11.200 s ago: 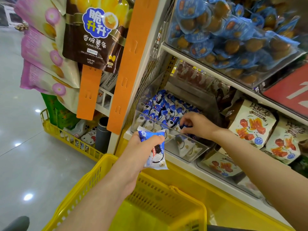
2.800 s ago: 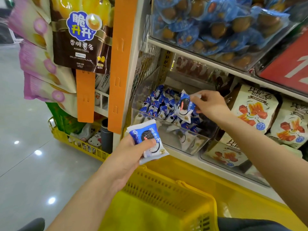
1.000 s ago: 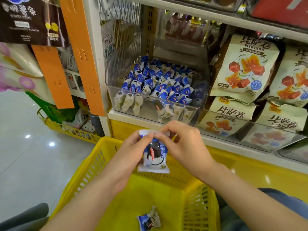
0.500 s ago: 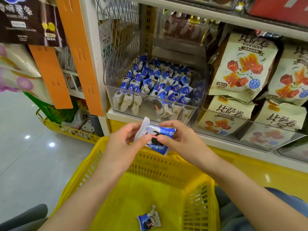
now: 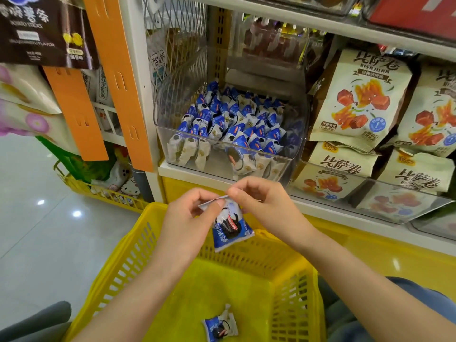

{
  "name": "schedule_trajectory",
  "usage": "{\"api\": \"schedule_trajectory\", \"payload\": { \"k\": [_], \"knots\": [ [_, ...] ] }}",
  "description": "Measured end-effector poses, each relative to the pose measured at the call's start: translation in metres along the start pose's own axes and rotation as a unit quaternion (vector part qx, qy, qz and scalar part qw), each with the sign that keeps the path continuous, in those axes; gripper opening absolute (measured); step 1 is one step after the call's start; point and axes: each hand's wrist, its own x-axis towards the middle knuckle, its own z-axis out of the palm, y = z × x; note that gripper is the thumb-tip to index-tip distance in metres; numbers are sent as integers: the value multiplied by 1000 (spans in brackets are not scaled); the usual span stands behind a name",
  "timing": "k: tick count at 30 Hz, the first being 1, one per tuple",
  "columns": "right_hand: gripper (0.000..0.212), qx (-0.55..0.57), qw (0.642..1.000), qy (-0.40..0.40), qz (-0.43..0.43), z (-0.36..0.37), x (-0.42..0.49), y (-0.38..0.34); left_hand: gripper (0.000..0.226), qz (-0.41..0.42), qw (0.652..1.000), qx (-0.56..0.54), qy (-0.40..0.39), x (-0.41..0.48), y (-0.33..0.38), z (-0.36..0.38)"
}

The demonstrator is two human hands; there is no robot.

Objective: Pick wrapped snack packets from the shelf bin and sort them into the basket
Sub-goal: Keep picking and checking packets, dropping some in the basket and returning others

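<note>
Partly behind fingers (image 5: 236,193) of left hand (image 5: 187,225) and right hand (image 5: 267,208): packet (image 5: 230,230) top edge.

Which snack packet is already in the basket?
The packet on the basket floor; a second packet is pinched by left hand and right hand; the rest fill the bin.

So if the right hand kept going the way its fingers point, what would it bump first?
Probably the left hand, which pinches the same packet right beside the right hand; depth is unclear.
</note>
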Motion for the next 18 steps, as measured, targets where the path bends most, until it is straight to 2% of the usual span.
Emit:
{"api": "schedule_trajectory", "payload": {
  "k": [4, 8, 10, 12, 14, 16, 18],
  "knots": [
    [4, -49, 998, -13, -32, 0, -2, 2, 6, 2, 1000, 16, -12, -1, -1, -2],
    [13, -14, 999, 4, -32, 0, -2, 2, 15, -9, 1000, -7, -25, -3, 3, -2],
    [13, -66, 995, 31, -68, 2, -4, 2, 19, -33, 999, -32, -28, -2, 4, -2],
    [9, -166, 975, 46, -141, 3, -8, 2, 22, -56, 996, -58, -44, -2, 6, -2],
    [19, -230, 953, 41, -196, 1, -10, 3, 28, -68, 993, -68, -63, -3, 7, -3],
    [17, -222, 955, 48, -191, 0, -10, 4, 29, -68, 993, -60, -69, -3, 8, -4],
    [9, -171, 971, 79, -147, 2, -9, 4, 18, -58, 997, -36, -41, 0, 6, -3]
  ]
}}
